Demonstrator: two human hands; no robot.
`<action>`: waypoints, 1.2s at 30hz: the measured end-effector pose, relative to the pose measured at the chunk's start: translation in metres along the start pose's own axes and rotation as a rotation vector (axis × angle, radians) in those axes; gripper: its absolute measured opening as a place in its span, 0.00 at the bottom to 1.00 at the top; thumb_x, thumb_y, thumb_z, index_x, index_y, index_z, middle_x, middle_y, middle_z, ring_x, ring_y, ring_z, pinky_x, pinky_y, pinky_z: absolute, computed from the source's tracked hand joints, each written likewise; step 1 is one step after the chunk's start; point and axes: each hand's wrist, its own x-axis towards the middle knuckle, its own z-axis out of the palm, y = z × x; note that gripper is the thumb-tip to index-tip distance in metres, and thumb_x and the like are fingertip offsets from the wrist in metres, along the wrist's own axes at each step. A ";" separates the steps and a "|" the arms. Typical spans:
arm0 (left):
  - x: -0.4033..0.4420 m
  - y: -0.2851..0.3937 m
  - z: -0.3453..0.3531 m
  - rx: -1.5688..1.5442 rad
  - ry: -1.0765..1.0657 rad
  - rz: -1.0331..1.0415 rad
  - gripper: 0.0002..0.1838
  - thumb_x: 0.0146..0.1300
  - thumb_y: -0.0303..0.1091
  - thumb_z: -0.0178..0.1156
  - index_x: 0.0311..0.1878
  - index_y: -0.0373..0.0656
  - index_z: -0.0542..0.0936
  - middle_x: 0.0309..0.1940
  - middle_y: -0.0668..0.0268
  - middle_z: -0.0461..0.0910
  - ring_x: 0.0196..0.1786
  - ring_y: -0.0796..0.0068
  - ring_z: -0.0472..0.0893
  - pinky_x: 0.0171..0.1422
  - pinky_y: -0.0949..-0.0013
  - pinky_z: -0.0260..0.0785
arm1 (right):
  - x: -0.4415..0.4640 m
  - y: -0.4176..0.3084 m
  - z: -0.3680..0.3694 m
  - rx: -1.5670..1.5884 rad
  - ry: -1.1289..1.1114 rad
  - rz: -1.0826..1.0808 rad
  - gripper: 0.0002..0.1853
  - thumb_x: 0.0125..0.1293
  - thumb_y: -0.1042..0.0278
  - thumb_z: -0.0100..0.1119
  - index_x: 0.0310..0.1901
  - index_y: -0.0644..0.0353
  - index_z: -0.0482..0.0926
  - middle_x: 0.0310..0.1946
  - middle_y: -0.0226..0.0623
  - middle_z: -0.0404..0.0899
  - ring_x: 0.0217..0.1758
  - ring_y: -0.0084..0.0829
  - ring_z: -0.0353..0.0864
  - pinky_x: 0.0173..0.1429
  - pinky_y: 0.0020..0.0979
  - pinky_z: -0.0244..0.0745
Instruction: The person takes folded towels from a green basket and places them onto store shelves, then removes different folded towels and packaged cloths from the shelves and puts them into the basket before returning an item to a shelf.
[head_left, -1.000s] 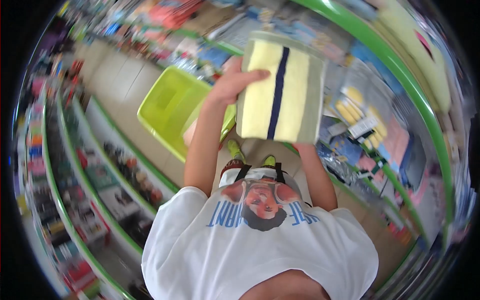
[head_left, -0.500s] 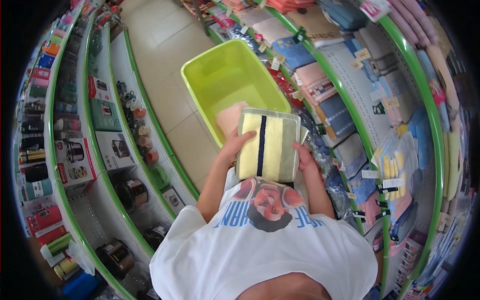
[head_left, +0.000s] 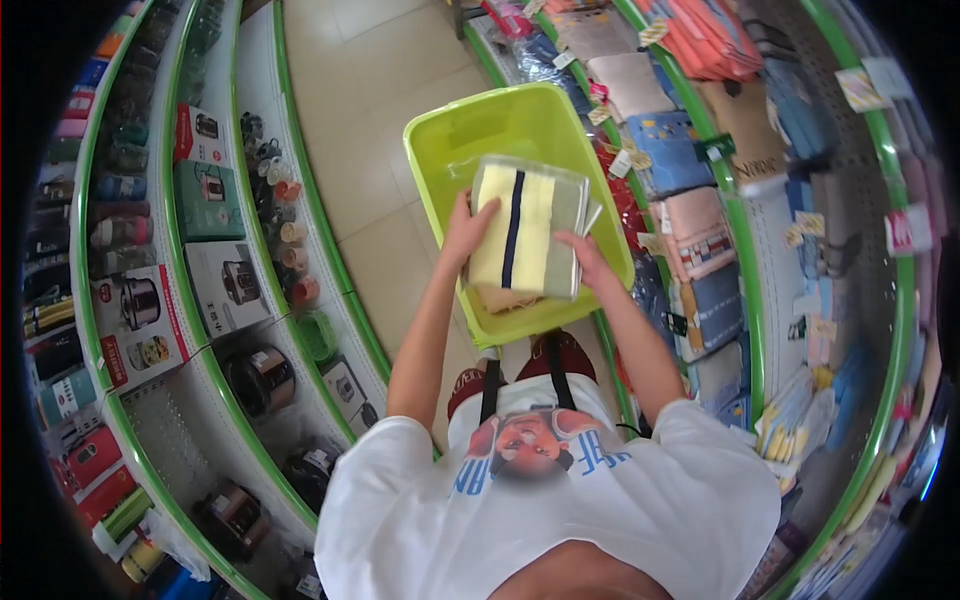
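Note:
A folded towel (head_left: pixel 535 225), pale yellow with a navy stripe and grey-green edge, sits between my two hands, apparently in clear wrapping. My left hand (head_left: pixel 468 230) is closed on its left edge, thumb on top. My right hand (head_left: pixel 590 260) grips the lower right side, where further layers or another folded piece show at the edge. The towel is over the lime-green plastic tub (head_left: pixel 425 150). Beneath it, a pinkish cloth (head_left: pixel 508 299) in the tub is mostly hidden.
Shelves with green edges flank the aisle. On the left are boxed cookers (head_left: pixel 140 320), cups (head_left: pixel 292 232) and bottles. Folded towels (head_left: pixel 690 235) with price tags fill the right shelves. Pale floor tiles (head_left: pixel 375 110) run ahead between them.
Both hands have moved the towel forward, away from my shirt and over the tub. It now covers most of the pink cloth. My view has shifted, and my legs now show.

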 end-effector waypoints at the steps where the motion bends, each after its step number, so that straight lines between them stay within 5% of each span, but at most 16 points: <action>1: 0.021 0.003 -0.003 0.073 0.065 0.049 0.36 0.61 0.43 0.63 0.66 0.31 0.62 0.53 0.47 0.77 0.50 0.61 0.81 0.54 0.63 0.74 | 0.037 -0.012 0.002 -0.010 -0.034 0.001 0.26 0.61 0.67 0.64 0.59 0.64 0.71 0.48 0.42 0.80 0.46 0.34 0.84 0.50 0.36 0.83; 6: 0.067 -0.019 -0.021 0.582 0.436 0.433 0.33 0.61 0.35 0.63 0.66 0.34 0.63 0.52 0.47 0.76 0.57 0.55 0.77 0.62 0.58 0.68 | 0.221 -0.007 -0.003 -0.136 -0.123 0.244 0.25 0.59 0.65 0.64 0.57 0.65 0.73 0.46 0.42 0.81 0.43 0.34 0.85 0.49 0.35 0.83; 10: 0.007 -0.011 -0.029 0.290 0.303 0.173 0.26 0.63 0.26 0.60 0.64 0.35 0.67 0.49 0.55 0.77 0.51 0.65 0.79 0.58 0.64 0.71 | 0.328 0.071 -0.035 -0.461 -0.176 0.163 0.25 0.56 0.66 0.65 0.54 0.66 0.74 0.44 0.43 0.82 0.41 0.33 0.84 0.46 0.33 0.81; 13: -0.041 -0.059 -0.029 0.235 0.345 0.006 0.21 0.66 0.24 0.57 0.62 0.36 0.69 0.47 0.60 0.78 0.48 0.71 0.79 0.56 0.68 0.71 | 0.343 0.088 -0.037 -0.542 -0.079 0.120 0.25 0.54 0.66 0.67 0.53 0.67 0.75 0.39 0.43 0.82 0.39 0.34 0.84 0.44 0.33 0.81; 16: -0.083 -0.098 -0.022 0.094 0.377 -0.161 0.20 0.67 0.25 0.57 0.61 0.36 0.69 0.47 0.60 0.78 0.47 0.72 0.79 0.54 0.70 0.71 | 0.338 0.080 -0.029 -0.893 -0.194 0.071 0.29 0.54 0.62 0.68 0.55 0.69 0.73 0.45 0.51 0.80 0.46 0.41 0.83 0.50 0.39 0.79; 19: -0.097 -0.111 -0.011 0.093 0.339 -0.208 0.19 0.67 0.26 0.57 0.60 0.36 0.69 0.47 0.60 0.78 0.46 0.73 0.79 0.52 0.70 0.72 | 0.341 0.105 -0.036 -1.205 0.131 -0.176 0.32 0.55 0.59 0.67 0.57 0.69 0.70 0.51 0.59 0.76 0.52 0.49 0.79 0.56 0.43 0.76; 22: -0.103 -0.102 -0.002 0.249 0.219 -0.134 0.19 0.67 0.28 0.57 0.60 0.37 0.70 0.45 0.61 0.79 0.42 0.74 0.80 0.48 0.70 0.73 | 0.269 0.074 -0.012 -1.245 0.273 -0.154 0.33 0.56 0.57 0.66 0.58 0.69 0.68 0.57 0.64 0.70 0.57 0.54 0.74 0.60 0.45 0.72; 24: -0.105 -0.096 0.003 0.303 0.134 -0.051 0.18 0.67 0.29 0.57 0.59 0.38 0.71 0.43 0.62 0.80 0.40 0.74 0.80 0.46 0.70 0.73 | 0.228 0.080 -0.017 -1.216 0.338 -0.453 0.27 0.57 0.61 0.64 0.55 0.67 0.72 0.41 0.55 0.81 0.45 0.47 0.82 0.50 0.43 0.77; 28: -0.108 -0.082 0.002 0.383 -0.091 0.072 0.16 0.67 0.29 0.57 0.57 0.36 0.73 0.38 0.59 0.80 0.38 0.70 0.80 0.46 0.67 0.74 | 0.083 0.052 -0.012 -0.563 0.092 -0.209 0.13 0.70 0.64 0.56 0.51 0.62 0.76 0.20 0.36 0.79 0.17 0.25 0.76 0.23 0.27 0.72; 34: -0.122 -0.053 0.010 0.424 -0.420 0.312 0.15 0.68 0.30 0.57 0.55 0.37 0.74 0.37 0.60 0.80 0.36 0.71 0.79 0.41 0.67 0.72 | -0.107 0.078 -0.025 -0.565 0.176 -0.229 0.23 0.77 0.48 0.40 0.43 0.58 0.81 0.13 0.30 0.68 0.09 0.25 0.66 0.17 0.29 0.64; 36: -0.132 -0.043 0.023 0.474 -0.523 0.364 0.14 0.68 0.30 0.58 0.55 0.37 0.74 0.37 0.61 0.80 0.36 0.72 0.79 0.41 0.69 0.72 | -0.161 0.106 -0.038 -0.504 0.257 -0.231 0.33 0.76 0.38 0.30 0.40 0.56 0.83 0.12 0.27 0.62 0.12 0.24 0.63 0.23 0.29 0.65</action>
